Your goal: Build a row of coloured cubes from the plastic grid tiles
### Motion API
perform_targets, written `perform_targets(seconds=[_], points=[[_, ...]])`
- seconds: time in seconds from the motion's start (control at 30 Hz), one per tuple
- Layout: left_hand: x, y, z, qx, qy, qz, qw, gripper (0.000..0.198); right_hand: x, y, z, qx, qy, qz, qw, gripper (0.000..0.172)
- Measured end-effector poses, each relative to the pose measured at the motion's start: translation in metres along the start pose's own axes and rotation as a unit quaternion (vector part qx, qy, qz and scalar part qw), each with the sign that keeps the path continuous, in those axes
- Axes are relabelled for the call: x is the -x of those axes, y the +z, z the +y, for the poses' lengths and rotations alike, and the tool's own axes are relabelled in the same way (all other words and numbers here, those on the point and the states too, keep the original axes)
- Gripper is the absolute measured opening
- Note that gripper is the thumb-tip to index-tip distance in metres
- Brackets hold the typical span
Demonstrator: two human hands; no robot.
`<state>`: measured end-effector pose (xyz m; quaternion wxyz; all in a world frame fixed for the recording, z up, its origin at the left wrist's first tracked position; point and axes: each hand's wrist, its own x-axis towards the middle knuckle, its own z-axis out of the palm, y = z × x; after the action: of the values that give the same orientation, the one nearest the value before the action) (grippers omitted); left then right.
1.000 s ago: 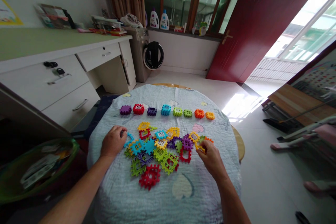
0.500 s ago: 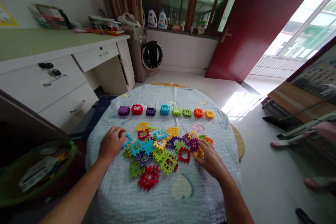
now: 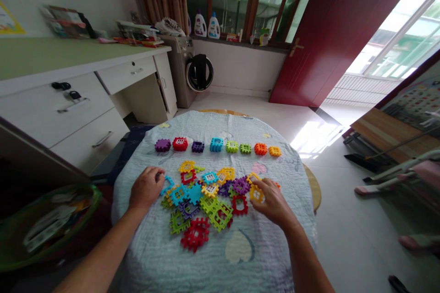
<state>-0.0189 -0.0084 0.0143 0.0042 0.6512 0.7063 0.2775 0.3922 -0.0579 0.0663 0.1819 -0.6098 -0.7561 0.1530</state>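
Note:
My right hand (image 3: 274,202) is at the right end of a heap of plastic building pieces, its fingers closed on a yellow-orange square window piece (image 3: 256,194). Just left of that piece lie a purple piece (image 3: 241,185) and a red square frame (image 3: 239,204). My left hand (image 3: 147,188) rests on the cloth at the heap's left side with its fingers curled. Something dark shows at its fingertips, too small to name. A light blue frame (image 3: 167,184) lies beside it. Blue, green and yellow pieces overlap in the middle, with a red piece (image 3: 195,234) nearest me.
A row of small built blocks, among them a purple block (image 3: 162,145) and an orange block (image 3: 260,149), stands across the far part of the round table. A pale blue cloth (image 3: 275,256) covers it. A green basket (image 3: 92,210) stands at the left, near a white desk (image 3: 79,128).
My right hand has let go of the dark purple window piece and now grips the yellow-orange one. The red frame and purple pieces beside it have shifted slightly left. My left hand stays put.

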Motion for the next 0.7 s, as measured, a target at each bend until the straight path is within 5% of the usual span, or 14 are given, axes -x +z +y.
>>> perform_targets(seconds=[0.17,0.43,0.7], points=[[0.0,0.001,-0.002,0.0,0.001,0.001,1.0,0.023,-0.031,-0.002,0.013,0.072,0.089,0.081,0.99,0.04],[0.0,0.004,-0.005,0.003,0.001,0.001,1.0,0.023,-0.049,0.02,0.013,0.132,0.101,0.005,0.986,0.034],[0.0,0.003,-0.004,0.005,0.0,0.004,1.0,0.022,-0.047,0.015,0.013,0.153,0.093,-0.03,0.983,0.041]])
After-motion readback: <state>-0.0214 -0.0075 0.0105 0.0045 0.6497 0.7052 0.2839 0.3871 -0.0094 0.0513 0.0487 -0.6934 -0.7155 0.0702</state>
